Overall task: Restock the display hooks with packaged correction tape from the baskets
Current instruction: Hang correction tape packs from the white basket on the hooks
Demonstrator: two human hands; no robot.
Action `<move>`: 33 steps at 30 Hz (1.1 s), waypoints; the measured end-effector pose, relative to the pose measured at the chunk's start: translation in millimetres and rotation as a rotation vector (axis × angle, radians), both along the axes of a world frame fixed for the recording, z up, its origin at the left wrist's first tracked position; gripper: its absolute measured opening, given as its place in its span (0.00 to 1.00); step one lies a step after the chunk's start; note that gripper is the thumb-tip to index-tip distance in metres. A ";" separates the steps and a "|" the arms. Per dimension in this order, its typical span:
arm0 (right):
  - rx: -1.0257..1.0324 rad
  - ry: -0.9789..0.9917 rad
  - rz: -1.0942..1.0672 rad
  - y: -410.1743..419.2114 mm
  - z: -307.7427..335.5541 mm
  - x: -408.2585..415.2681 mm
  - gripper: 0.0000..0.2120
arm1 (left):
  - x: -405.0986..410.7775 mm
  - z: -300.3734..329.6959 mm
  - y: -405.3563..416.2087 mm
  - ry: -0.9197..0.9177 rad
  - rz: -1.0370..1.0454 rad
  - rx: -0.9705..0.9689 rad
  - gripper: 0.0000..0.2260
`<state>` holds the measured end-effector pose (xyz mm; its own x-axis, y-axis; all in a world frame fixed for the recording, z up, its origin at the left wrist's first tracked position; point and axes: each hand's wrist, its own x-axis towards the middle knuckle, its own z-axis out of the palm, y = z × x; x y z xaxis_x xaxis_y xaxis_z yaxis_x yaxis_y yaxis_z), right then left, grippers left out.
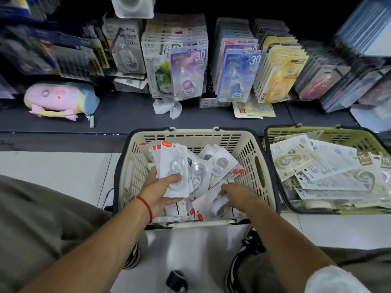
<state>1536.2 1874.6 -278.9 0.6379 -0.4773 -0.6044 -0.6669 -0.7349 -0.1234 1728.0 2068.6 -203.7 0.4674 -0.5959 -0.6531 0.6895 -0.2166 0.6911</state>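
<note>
Fingers of the left hand (160,190) curl around a fanned stack of white correction tape packs (172,169), held above the cream basket (251,157). Inside it, the right hand (237,195) grips another pack (213,205) among loose ones.

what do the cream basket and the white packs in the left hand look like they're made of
Cream basket: looks like moulded rigid plastic, matte, judging by its slotted walls and lattice sides. White packs gripped in the left hand: seemingly printed card backing with a clear glossy plastic blister, since a domed bubble catches the light.
</note>
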 end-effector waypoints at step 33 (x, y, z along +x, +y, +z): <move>0.705 -1.154 -0.670 -24.9 319.9 117.6 0.29 | 91.1 235.5 -96.9 -0.278 -0.229 -0.542 0.27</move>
<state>1653.8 1849.7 41.0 0.6971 -0.6987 -0.1609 -0.1385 0.0889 -0.9864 1819.1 1971.7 31.8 0.3974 -0.9116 -0.1051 0.4470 0.0923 0.8898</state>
